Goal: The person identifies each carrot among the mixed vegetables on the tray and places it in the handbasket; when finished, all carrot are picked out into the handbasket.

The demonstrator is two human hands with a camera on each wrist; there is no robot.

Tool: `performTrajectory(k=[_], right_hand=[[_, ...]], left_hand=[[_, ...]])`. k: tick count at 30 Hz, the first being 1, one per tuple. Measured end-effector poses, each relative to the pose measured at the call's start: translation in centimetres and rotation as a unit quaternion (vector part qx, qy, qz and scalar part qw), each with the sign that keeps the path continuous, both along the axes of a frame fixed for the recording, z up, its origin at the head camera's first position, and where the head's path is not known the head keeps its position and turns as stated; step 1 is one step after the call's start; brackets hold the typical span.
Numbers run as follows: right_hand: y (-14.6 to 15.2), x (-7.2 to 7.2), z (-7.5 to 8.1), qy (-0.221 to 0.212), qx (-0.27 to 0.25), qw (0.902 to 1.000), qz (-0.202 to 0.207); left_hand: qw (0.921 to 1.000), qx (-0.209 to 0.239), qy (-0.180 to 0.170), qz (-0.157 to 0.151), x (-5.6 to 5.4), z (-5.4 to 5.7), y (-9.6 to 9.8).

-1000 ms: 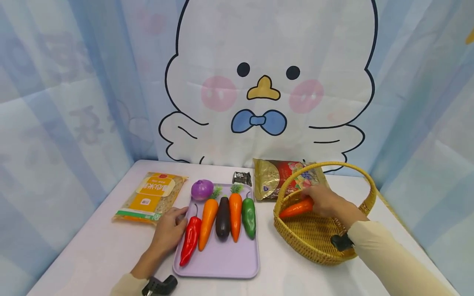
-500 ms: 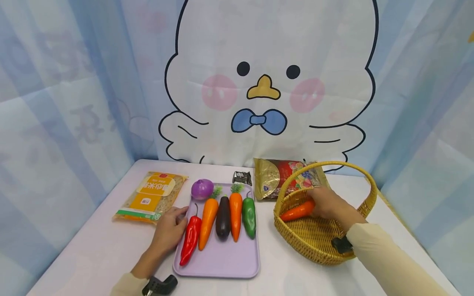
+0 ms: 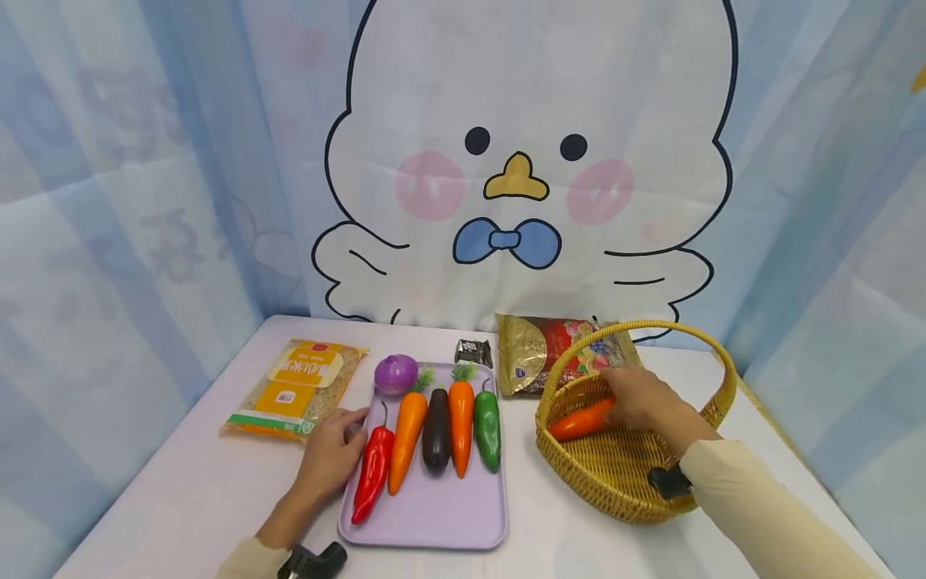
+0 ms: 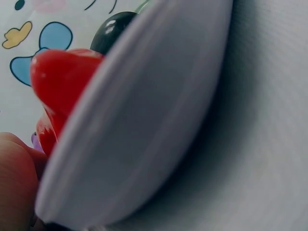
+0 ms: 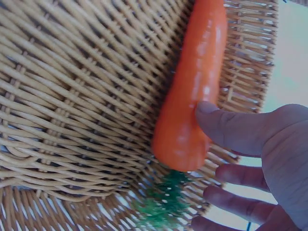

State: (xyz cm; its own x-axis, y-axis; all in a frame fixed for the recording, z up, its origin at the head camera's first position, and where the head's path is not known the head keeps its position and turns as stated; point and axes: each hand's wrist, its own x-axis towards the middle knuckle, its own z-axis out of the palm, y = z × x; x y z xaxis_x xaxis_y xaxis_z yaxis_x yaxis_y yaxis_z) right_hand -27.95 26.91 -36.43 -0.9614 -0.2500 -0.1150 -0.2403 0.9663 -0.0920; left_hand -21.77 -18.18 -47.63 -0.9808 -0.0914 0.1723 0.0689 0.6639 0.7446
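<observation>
Inside the wicker basket, my right hand pinches an orange carrot near its leafy end. In the right wrist view the thumb lies on the carrot, its other fingers spread beside the green leaves; contact behind the carrot is hidden. My left hand rests relaxed at the left edge of the lilac tray. On that tray lie a red chili pepper, two carrots, an eggplant and a green chili pepper. A purple onion sits at its back left corner.
A bag of yellow grain lies at the left. Behind the basket is a gold and red food packet, with a small black packet to its left. The basket's tall handle arches over my right forearm. Curtains enclose the table.
My right hand has lowered the carrot slightly inside the basket. The left hand and the things on the tray keep their places, while the head view has shifted slightly.
</observation>
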Motion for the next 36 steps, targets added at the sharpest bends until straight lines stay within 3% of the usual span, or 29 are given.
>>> performTrajectory(k=[8,16,30,36], right_hand=[[-1.2,0.6,1.5,0.012,0.018,0.9994,0.028],[-2.0,1.2,3.4,0.004,-0.023,0.9994,0.025],[-4.9,3.2,4.6,0.065,-0.02,0.9937,0.09],[-6.3,4.2,5.4,0.051,0.006,0.9927,0.109]], left_hand=[[1.0,0.004,0.004,0.001,0.0,-0.1,0.0],[1.0,0.004,0.0,0.001,0.1,0.0,-0.1],[1.0,0.006,-0.001,0.002,0.2,0.0,0.1],[1.0,0.006,0.004,0.001,0.2,0.1,0.1]])
